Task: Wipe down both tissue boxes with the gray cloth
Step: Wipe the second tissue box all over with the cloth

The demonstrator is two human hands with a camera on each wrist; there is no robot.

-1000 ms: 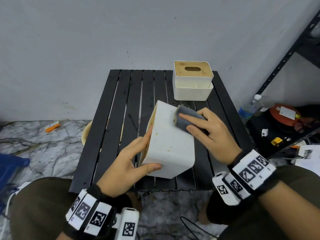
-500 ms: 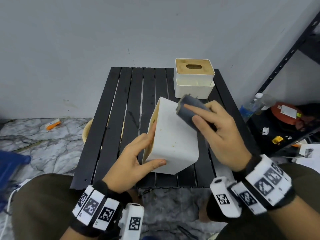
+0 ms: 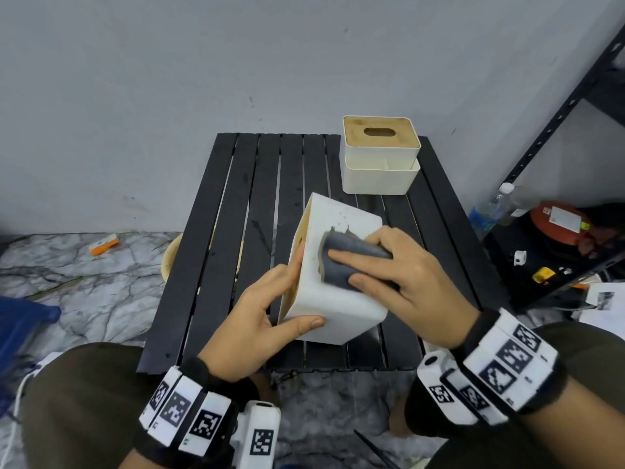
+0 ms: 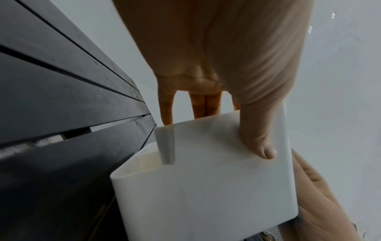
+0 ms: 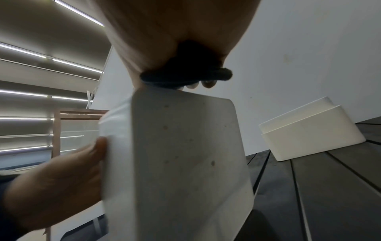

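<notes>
A white tissue box [image 3: 338, 299] lies tipped on its side over the black slatted table [image 3: 216, 265], its wooden top facing left. My left hand [image 3: 267, 316] grips its near end, thumb on the upper face [image 4: 261, 146], fingers on the wooden side. My right hand [image 3: 389, 269] holds the folded gray cloth [image 3: 348, 262] and presses it onto the box's upper face; the cloth [image 5: 185, 73] shows dark under the palm in the right wrist view. The box's speckled side [image 5: 185, 154] faces that camera. The second tissue box [image 3: 380, 154] stands upright at the table's back right.
A gray wall runs close behind the table. A black metal shelf [image 3: 558, 130] stands to the right, with a water bottle [image 3: 490, 208], an orange object [image 3: 558, 221] and small items at its foot. A round beige object [image 3: 170, 258] lies on the marble floor left of the table.
My right hand has drawn the cloth from the box's far right edge back toward me onto the middle of the upper face. The left hand keeps its grip.
</notes>
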